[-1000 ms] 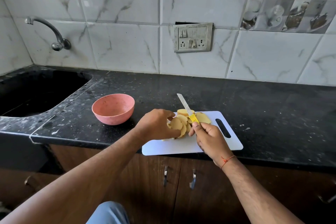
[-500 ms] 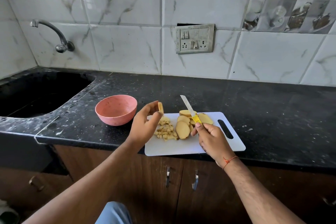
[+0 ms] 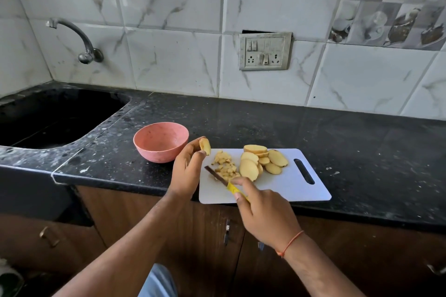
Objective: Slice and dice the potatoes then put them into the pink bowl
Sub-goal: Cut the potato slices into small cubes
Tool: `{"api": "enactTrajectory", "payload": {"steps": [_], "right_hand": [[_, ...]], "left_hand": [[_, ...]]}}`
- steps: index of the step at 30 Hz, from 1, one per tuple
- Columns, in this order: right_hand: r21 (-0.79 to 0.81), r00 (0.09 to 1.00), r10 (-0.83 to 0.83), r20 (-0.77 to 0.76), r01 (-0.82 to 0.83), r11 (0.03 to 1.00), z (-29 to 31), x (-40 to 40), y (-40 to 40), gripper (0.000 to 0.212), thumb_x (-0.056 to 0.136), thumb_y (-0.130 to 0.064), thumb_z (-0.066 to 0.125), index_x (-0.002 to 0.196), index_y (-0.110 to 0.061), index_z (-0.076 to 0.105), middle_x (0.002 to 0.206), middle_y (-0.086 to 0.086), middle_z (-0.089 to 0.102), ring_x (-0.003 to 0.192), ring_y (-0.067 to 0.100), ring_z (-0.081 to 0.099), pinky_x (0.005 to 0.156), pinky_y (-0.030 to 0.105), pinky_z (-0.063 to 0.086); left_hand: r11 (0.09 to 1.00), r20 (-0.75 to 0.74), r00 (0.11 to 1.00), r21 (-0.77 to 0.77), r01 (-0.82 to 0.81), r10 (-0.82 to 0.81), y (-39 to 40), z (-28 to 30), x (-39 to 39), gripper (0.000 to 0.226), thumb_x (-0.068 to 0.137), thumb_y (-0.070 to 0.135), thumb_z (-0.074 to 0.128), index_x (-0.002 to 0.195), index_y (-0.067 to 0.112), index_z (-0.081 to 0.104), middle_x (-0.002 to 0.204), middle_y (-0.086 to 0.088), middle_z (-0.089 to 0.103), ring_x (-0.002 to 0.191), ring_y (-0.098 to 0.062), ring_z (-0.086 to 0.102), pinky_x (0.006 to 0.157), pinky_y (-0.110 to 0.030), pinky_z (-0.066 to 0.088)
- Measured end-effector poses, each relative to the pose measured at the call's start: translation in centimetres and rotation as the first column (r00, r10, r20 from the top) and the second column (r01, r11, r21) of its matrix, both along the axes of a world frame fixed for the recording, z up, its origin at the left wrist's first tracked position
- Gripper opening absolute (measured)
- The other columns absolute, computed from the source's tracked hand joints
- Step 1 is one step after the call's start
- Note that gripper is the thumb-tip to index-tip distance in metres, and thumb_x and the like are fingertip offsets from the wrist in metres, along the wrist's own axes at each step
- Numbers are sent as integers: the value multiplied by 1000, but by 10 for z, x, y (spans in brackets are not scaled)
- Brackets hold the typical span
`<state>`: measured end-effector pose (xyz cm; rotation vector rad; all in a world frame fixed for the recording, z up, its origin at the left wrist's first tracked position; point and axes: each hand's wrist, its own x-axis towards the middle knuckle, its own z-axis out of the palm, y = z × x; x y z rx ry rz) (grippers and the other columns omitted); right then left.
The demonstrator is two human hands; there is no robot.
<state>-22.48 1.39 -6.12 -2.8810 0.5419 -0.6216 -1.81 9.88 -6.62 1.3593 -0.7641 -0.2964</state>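
Roughly midway, by my read. Slicing looks finished: potato slices (image 3: 263, 160) piled mid-frame on the cutting board (image 3: 289, 188); only a small diced heap (image 3: 224, 164) beside them. Pink bowl (image 3: 160, 141), left of the board on the tabletop (image 3: 265, 125), holds nothing visible. Left hand (image 3: 187, 169) grip pinches one slice (image 3: 205, 146) above the board. Right hand (image 3: 263, 212) grip is closed round the yellow-handled knife (image 3: 223, 182), blade lying by the dice. Left: dice remaining slices, transfer everything.

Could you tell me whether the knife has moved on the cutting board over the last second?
Yes. The knife, gripped by the right hand, has swung from pointing toward the wall beside the potato slices to lying low, its blade against the diced potato.
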Motion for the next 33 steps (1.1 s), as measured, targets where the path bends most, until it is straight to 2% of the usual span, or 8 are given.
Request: {"api": "enactTrajectory", "payload": {"steps": [6, 9, 12, 17, 20, 23, 27, 33], "right_hand": [[-199, 984, -106, -144, 76, 977, -1, -1, 3, 43, 110, -39, 32, 153, -35, 33, 65, -6, 52, 55, 17, 54, 50, 36, 50], [-229, 969, -173, -176, 130, 965, 2, -6, -1, 48, 111, -34, 34, 158, -34, 27, 65, -5, 51, 55, 15, 51, 48, 31, 43], [-239, 952, -237, -193, 189, 952, 3, -9, -5, 51, 110, -31, 38, 160, -34, 27, 65, -5, 52, 55, 14, 51, 47, 31, 39], [-173, 947, -247, -207, 213, 962, 5, -11, -8, 49, 111, -36, 34, 160, -36, 27, 67, -7, 54, 58, 13, 56, 51, 34, 52], [-98, 969, -194, -151, 181, 979, 10, -14, -2, 48, 111, -41, 30, 159, -39, 28, 64, -10, 51, 56, 11, 53, 49, 28, 46], [-81, 982, -136, -128, 126, 989, 15, -14, 2, 48, 112, -41, 32, 160, -38, 29, 62, -11, 48, 54, 11, 51, 46, 23, 33], [-124, 979, -134, -152, 115, 986, 11, -6, 4, 48, 112, -39, 32, 160, -36, 30, 66, -9, 51, 57, 12, 53, 49, 27, 43], [-10, 979, -168, -117, 168, 986, 12, -6, -6, 48, 110, -41, 35, 158, -38, 35, 66, -12, 46, 62, 11, 51, 50, 24, 30]], "left_hand": [[997, 10, 1000, 74, 22, -22, -3, -8, 14, 57, 85, 37, 57, 131, 5, 67, 121, 3, 73, 119, -13, 68, 92, -20, 52], [994, 18, 1000, 106, 9, -11, -4, -6, 13, 59, 86, 33, 55, 139, 12, 65, 132, 14, 68, 120, 7, 63, 89, -7, 49], [993, 44, 999, 119, 14, -19, -5, -5, 11, 57, 88, 33, 53, 140, 15, 65, 132, 17, 67, 116, 14, 62, 84, -2, 47], [981, 70, 997, 190, 27, -41, -5, -5, 14, 59, 86, 42, 58, 140, 21, 67, 130, 14, 71, 119, 5, 64, 103, -25, 52], [963, 140, 987, 267, 40, -80, -2, -5, 16, 63, 83, 59, 62, 138, 29, 68, 132, 16, 69, 124, -2, 63, 110, -39, 52], [956, 205, 976, 292, 17, -80, 8, -6, 16, 68, 82, 64, 60, 141, 30, 65, 135, 16, 66, 127, -3, 61, 109, -38, 52], [947, 299, 948, 322, 7, -108, 16, -5, 15, 62, 83, 59, 60, 138, 32, 64, 133, 17, 63, 124, 4, 58, 108, -35, 52], [851, 589, 783, 501, -160, -200, 29, -17, 20, 69, 81, 63, 63, 145, 38, 59, 139, 18, 55, 131, -5, 47, 114, -49, 42]]}}
